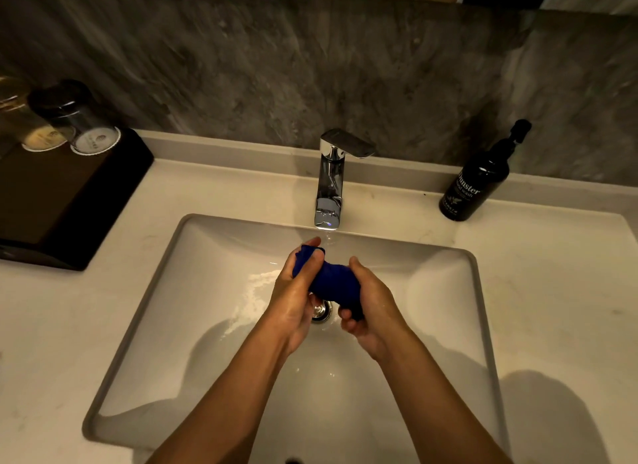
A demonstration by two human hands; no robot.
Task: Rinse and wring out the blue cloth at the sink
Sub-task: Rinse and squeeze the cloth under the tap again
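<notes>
Head view, frame centre: left hand and right hand both clench the twisted dark-blue cloth over the white rectangular sink; a wet slip could drop it.

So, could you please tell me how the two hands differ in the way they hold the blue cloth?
The left hand grips the blue cloth's far end, nearer the faucet; the right hand grips the near end. The left fingertips point up toward the spout; the right fingers curl under. Both hold it over the sink.
</notes>
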